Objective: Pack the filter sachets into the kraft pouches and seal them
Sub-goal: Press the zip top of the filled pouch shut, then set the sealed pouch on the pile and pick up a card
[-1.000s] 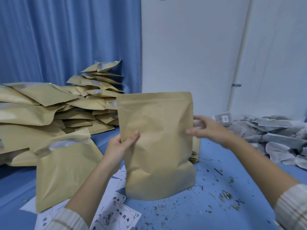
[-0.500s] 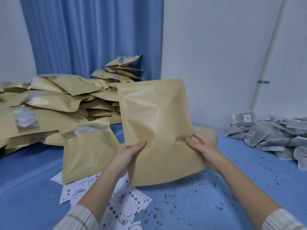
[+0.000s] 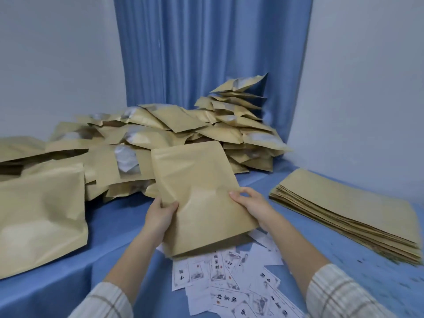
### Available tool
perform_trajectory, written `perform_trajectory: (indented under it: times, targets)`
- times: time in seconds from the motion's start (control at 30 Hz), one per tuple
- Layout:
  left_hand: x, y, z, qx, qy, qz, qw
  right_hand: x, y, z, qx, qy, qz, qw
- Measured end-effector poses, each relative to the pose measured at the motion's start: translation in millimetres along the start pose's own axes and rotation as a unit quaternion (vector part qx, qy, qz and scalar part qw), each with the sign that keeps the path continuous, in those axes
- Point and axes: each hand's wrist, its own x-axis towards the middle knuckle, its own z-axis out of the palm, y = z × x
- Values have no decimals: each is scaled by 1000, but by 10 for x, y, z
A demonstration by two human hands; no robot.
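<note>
Both hands, left hand (image 3: pixel 162 216) and right hand (image 3: pixel 252 204), grip the plump tan kraft-paper pouch (image 3: pixel 199 195) by its side edges, tilted above the blue table (image 3: pixel 119 228) near its front edge; apparently filled, it likely needs setting on the rear heap of tan pouches (image 3: pixel 183 129).

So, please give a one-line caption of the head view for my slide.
Both hands, left and right, hold a kraft pouch above printed labels, before a pile of pouches.
</note>
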Motion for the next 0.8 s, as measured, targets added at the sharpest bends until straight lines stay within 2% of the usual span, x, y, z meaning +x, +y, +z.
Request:
perform_trajectory:
  times: [0.23, 0.47, 0.6, 0.7, 0.8]
  targets:
    - [343, -3, -55, -15, -37, -34, 999, 347, 138, 151, 19, 0, 46, 999]
    - [236, 258, 3, -46, -70, 35, 996, 202, 55, -91, 85, -16, 13, 996]
    - [143, 513, -63, -96, -100, -19, 990, 73, -96, -148, 93, -42, 17, 995]
    - [96, 617, -282, -134, -182, -45, 973, -44, -161, -164, 141, -69, 31, 987]
    - [120, 534, -458, -259, -229, -43, 937, -128, -173, -39, 209, -26, 17, 977]
